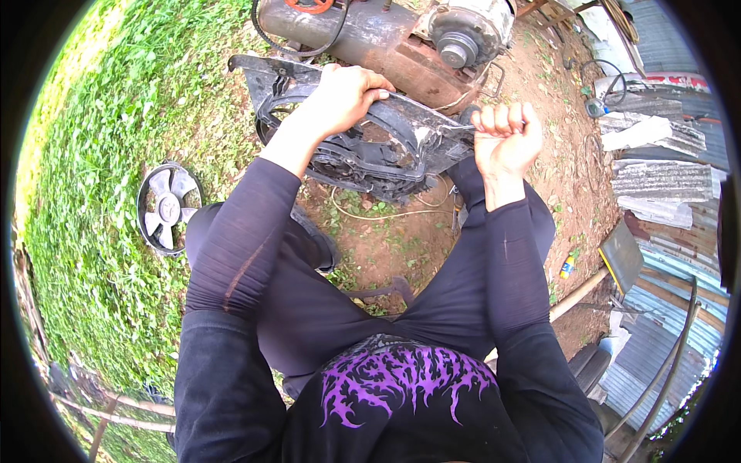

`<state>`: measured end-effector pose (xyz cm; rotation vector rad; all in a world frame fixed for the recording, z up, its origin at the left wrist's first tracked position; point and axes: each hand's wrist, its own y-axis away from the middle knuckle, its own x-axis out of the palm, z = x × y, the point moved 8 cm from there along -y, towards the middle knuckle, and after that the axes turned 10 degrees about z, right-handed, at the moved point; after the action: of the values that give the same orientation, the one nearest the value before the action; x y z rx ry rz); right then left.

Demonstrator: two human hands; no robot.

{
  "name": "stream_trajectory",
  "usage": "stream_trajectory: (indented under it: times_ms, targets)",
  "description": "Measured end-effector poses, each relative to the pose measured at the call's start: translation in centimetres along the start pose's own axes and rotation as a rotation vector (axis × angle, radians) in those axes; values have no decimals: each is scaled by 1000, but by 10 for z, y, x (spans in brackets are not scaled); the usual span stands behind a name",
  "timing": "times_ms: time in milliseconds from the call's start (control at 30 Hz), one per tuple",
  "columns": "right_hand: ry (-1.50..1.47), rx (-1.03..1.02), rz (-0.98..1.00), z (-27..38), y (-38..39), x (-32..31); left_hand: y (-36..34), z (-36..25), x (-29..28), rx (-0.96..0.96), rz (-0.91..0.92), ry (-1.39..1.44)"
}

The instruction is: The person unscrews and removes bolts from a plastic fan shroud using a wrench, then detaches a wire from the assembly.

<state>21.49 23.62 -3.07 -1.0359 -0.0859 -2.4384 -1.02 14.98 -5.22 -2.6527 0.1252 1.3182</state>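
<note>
A black plastic fan shroud [378, 166] with large round openings is held tilted in front of my knees, dirty and scuffed. My left hand [346, 94] grips its upper edge near the middle, fingers over the far side and thumb along the rim. At the shroud's right end, my right hand [505, 139] is closed in a fist with the fingers curled towards me. Its fingers meet the shroud's corner there; whether something small is also inside them is hidden. On the grass to the left lies a grey fan [168, 208] with a black outer ring.
Beyond the shroud lies a rusty tank [370, 42] with a pulley-fitted machine [463, 38] on it. A hammer-like tool [397, 292] rests between my legs. A shovel [621, 257], a small yellow-and-blue bottle [568, 266] and corrugated sheets [662, 181] are at right.
</note>
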Motion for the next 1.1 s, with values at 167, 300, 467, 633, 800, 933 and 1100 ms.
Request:
stream_trajectory:
  times_ms: [167, 300, 467, 633, 800, 933, 1100]
  targets:
    - [57, 16, 5, -9, -6, -8, -6, 3, -2, 16, 0, 18]
    - [25, -13, -28, -8, -9, -12, 0, 4, 0, -110, 68, -90]
    - [94, 42, -16, -18, -14, -9, 0, 12, 3, -158, 120, -117]
    - [122, 110, -82, -20, -20, -7, -6, 9, 0, -164, 185, -32]
    - [213, 238, 109, -26, -29, -4, -6, 2, 7, -123, 164, -64]
    - [863, 305, 423, -75, -27, 48, -5, -2, 15, -99, 98, -60]
    - [626, 321, 422, -62, -26, 68, 3, 11, 5, -95, 84, -9]
